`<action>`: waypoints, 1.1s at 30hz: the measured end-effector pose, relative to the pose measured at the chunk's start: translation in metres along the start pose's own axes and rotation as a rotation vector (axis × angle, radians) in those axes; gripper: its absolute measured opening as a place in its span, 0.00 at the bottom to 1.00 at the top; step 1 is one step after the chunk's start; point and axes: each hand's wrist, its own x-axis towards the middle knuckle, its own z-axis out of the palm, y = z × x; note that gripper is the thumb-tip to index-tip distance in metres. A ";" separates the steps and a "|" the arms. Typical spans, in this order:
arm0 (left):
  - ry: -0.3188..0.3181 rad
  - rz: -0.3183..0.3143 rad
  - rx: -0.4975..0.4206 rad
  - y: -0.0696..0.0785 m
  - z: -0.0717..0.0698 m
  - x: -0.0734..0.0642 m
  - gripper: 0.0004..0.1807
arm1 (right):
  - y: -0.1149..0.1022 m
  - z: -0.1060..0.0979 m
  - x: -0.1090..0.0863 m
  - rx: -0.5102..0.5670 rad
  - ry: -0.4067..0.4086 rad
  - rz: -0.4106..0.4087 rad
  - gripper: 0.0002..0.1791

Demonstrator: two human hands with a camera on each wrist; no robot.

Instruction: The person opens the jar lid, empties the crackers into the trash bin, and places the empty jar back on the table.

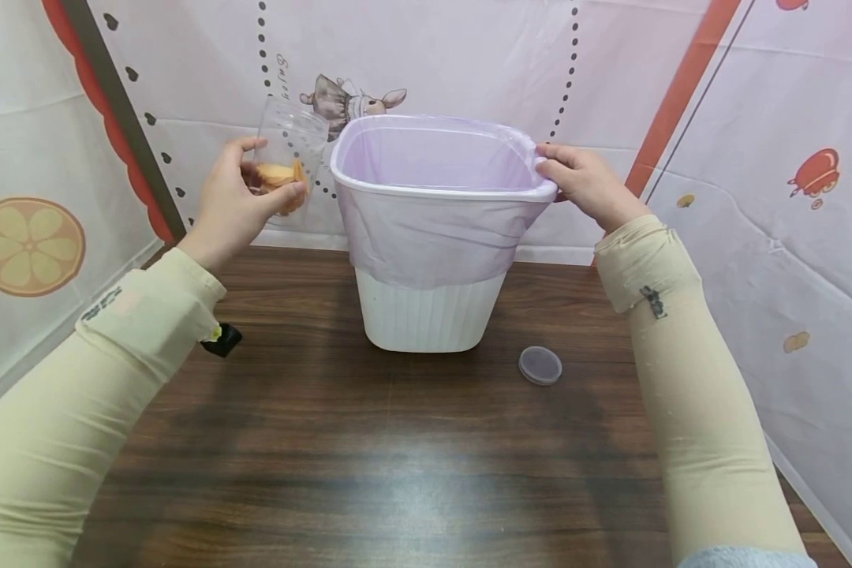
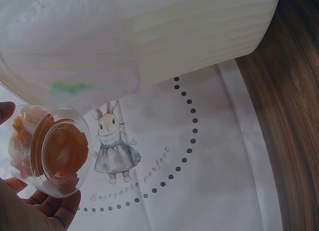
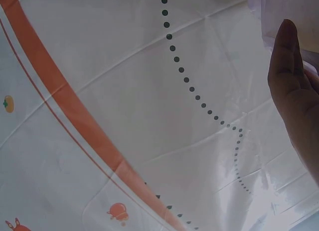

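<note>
My left hand (image 1: 237,193) grips a clear plastic cup (image 1: 289,130), raised to the left of the bin and tilted a little. Orange-brown peels or slices (image 1: 280,177) lie in its lower part; in the left wrist view they press against the cup's round base (image 2: 65,148). A white trash bin (image 1: 429,312) stands on the table, lined with a pale purple bag (image 1: 433,237) folded over its rim. At the bin's right rim, my right hand (image 1: 588,180) pinches the edge with the bag. The right wrist view shows only part of that hand (image 3: 294,86).
A round clear lid (image 1: 540,365) lies on the dark wooden table (image 1: 397,450), right of the bin's foot. Printed cloth (image 1: 468,63) with a rabbit figure hangs close behind the bin, with more cloth at both sides. A small black object (image 1: 222,340) shows by the left cuff.
</note>
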 end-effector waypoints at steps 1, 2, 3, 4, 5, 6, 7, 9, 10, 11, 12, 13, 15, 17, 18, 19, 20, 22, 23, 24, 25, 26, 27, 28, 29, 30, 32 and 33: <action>-0.004 -0.001 0.006 0.001 0.000 0.001 0.41 | 0.000 0.000 0.000 -0.001 0.000 -0.002 0.31; -0.007 -0.002 0.012 0.002 0.000 0.002 0.41 | 0.001 -0.001 0.001 0.000 -0.002 -0.006 0.31; -0.011 -0.002 0.015 0.003 0.000 0.002 0.42 | 0.001 -0.001 0.001 0.001 -0.002 -0.009 0.31; -0.013 -0.002 0.018 0.004 0.000 0.003 0.42 | 0.002 -0.001 0.002 0.003 -0.001 -0.012 0.31; -0.015 -0.001 0.023 0.005 0.000 0.003 0.42 | 0.002 -0.001 0.002 0.001 0.001 -0.015 0.31; -0.019 -0.001 0.026 0.006 0.000 0.004 0.42 | 0.002 -0.001 0.003 0.005 0.000 -0.019 0.31; -0.022 0.000 0.032 0.007 0.000 0.004 0.43 | 0.003 -0.001 0.003 0.008 0.000 -0.021 0.31; -0.028 0.002 0.045 0.009 0.001 0.006 0.43 | 0.003 -0.002 0.004 0.004 0.002 -0.023 0.31; -0.030 0.002 0.052 0.010 0.001 0.006 0.43 | 0.003 -0.002 0.004 0.001 0.002 -0.024 0.31; -0.034 0.002 0.058 0.011 0.002 0.007 0.43 | 0.004 -0.002 0.004 0.004 0.000 -0.025 0.31; -0.037 0.001 0.060 0.012 0.002 0.008 0.43 | 0.004 -0.002 0.004 0.003 0.000 -0.026 0.30; -0.039 -0.001 0.065 0.012 0.002 0.009 0.43 | 0.004 -0.003 0.004 0.002 0.000 -0.026 0.30; -0.041 0.001 0.067 0.015 0.002 0.011 0.43 | 0.005 -0.003 0.004 0.004 -0.002 -0.028 0.30; -0.044 0.003 0.062 0.018 0.002 0.013 0.43 | 0.005 -0.004 0.005 0.008 -0.004 -0.029 0.31; -0.045 0.006 0.060 0.020 0.002 0.014 0.43 | 0.005 -0.004 0.005 0.003 -0.004 -0.027 0.31; -0.045 0.008 0.061 0.022 0.001 0.015 0.43 | 0.005 -0.004 0.005 0.004 -0.006 -0.026 0.31; -0.048 0.010 0.060 0.024 0.000 0.016 0.43 | 0.004 -0.004 0.004 0.004 -0.007 -0.024 0.31; -0.059 0.006 0.065 0.027 -0.002 0.017 0.43 | 0.004 -0.004 0.004 0.003 -0.008 -0.023 0.31; -0.064 0.008 0.074 0.028 -0.003 0.018 0.43 | 0.003 -0.004 0.004 0.004 -0.007 -0.023 0.31; -0.069 0.012 0.086 0.030 -0.004 0.019 0.44 | 0.003 -0.004 0.003 0.006 -0.007 -0.023 0.31; -0.073 0.017 0.102 0.031 -0.005 0.020 0.44 | 0.003 -0.004 0.003 0.007 -0.006 -0.023 0.31; -0.077 0.023 0.116 0.032 -0.006 0.021 0.44 | 0.003 -0.004 0.003 0.008 -0.004 -0.024 0.31; -0.078 0.034 0.137 0.033 -0.007 0.022 0.44 | 0.003 -0.004 0.003 0.009 -0.003 -0.025 0.31; -0.078 0.046 0.158 0.034 -0.008 0.023 0.45 | 0.003 -0.004 0.003 0.011 -0.003 -0.025 0.31; -0.079 0.058 0.175 0.035 -0.008 0.024 0.45 | 0.003 -0.004 0.003 0.012 -0.001 -0.025 0.31; -0.080 0.068 0.191 0.035 -0.009 0.025 0.45 | 0.003 -0.004 0.003 0.011 -0.001 -0.025 0.31; -0.082 0.088 0.219 0.037 -0.010 0.027 0.45 | 0.002 -0.004 0.002 0.010 -0.001 -0.026 0.31; -0.083 0.096 0.231 0.037 -0.011 0.027 0.45 | 0.002 -0.004 0.002 0.008 -0.002 -0.025 0.31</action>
